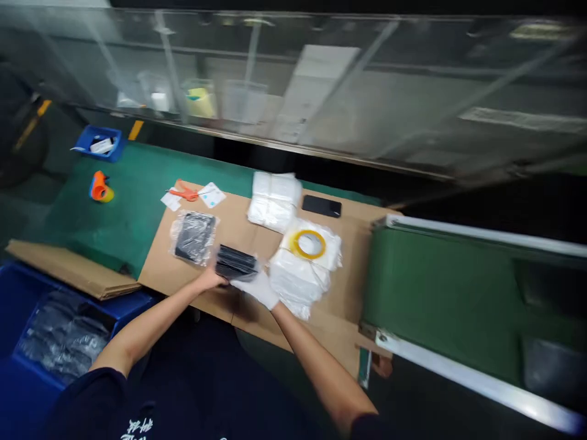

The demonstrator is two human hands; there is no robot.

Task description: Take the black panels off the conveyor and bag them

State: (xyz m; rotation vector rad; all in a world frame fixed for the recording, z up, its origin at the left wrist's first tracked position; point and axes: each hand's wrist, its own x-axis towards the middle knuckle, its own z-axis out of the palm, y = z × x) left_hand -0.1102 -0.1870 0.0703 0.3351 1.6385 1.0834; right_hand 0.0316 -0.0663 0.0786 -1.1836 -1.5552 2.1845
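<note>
Between my two hands is a stack of flat black pieces (236, 263), held above the front part of the cardboard sheet (156, 260); its exact kind is too blurred to tell. My left hand (211, 278), bare, grips the stack's left end. My right hand (259, 288), in a white glove, is closed on its right end. To the left lies a black item in a clear plastic bag (195, 237). Bundles of clear plastic bags (274, 200) lie to the right, and a roll of yellow tape (309, 244) rests on the nearer pile.
Orange scissors (186, 192) and a black phone (321, 206) lie at the back. An orange tape dispenser (101, 188) and a small blue tray (97, 143) are on the green table's left. A blue bin (114, 308) of bagged items stands front left; a green conveyor (449, 293) runs rightward.
</note>
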